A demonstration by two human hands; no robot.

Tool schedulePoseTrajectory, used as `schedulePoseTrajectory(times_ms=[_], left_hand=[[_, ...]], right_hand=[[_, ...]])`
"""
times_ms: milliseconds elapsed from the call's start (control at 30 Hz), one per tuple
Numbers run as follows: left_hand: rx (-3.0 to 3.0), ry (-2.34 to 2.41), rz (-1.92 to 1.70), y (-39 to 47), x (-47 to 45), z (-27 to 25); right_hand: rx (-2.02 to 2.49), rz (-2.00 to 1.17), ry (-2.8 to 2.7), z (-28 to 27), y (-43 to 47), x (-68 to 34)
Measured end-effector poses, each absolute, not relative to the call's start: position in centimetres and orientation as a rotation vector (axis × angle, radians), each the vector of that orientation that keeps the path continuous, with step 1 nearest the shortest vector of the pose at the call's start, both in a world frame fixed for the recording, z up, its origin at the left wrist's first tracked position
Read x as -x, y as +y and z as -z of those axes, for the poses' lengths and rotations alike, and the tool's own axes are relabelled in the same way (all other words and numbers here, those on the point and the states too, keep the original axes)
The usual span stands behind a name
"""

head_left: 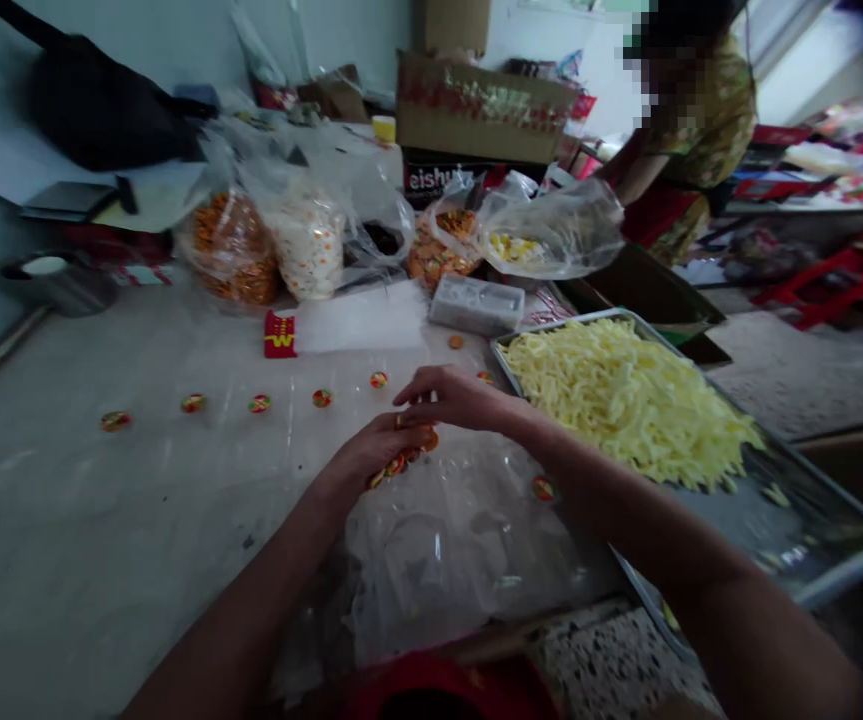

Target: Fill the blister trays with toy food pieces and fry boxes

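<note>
My left hand [384,440] is closed around a row of small round discs [399,463] with red, green and yellow faces, over the clear plastic sheeting near the middle of the table. Just above it, my right hand [446,393] reaches across with bent fingers, the tips meeting the left hand's fingertips. What those fingers pinch is too small and dark to make out. Similar discs lie spaced out in a line to the left, among them one disc [259,403] and another disc [322,398]. One more disc [543,488] rests below my right forearm.
A metal tray [843,540] heaped with pale yellow strips [626,395] stands at the right. Behind are clear bags, including one of orange pieces [232,250], a grey block [477,303], a red packet [279,334] and a cardboard box [476,110]. Another person [708,120] sits at the back right.
</note>
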State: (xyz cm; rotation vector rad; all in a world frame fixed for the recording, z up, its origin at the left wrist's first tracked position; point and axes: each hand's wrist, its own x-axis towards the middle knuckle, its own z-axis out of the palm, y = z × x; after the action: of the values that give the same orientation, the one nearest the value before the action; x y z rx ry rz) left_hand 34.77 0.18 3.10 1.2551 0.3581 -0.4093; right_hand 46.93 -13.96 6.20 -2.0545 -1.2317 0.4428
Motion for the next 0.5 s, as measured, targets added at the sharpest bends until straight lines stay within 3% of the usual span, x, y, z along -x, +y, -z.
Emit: schedulePoseTrajectory(times_ms=[167, 400, 500], left_hand=[[-1.269, 0.271, 0.467, -2.2, -34.9, -3.5], [-1.191, 0.394, 0.449, -2.4, -31.7, -2.6], [-1.148, 0.446, 0.398, -2.5, -30.1, -2.5]], right_hand=[[2.037, -0.314, -1.073, -6.9, -16.6, -43.3], [1.969, -0.623, -0.461, -4.0, -24.9, -40.0], [2.156, -0.532, -0.476, -1.6, -25.6, -37.5]])
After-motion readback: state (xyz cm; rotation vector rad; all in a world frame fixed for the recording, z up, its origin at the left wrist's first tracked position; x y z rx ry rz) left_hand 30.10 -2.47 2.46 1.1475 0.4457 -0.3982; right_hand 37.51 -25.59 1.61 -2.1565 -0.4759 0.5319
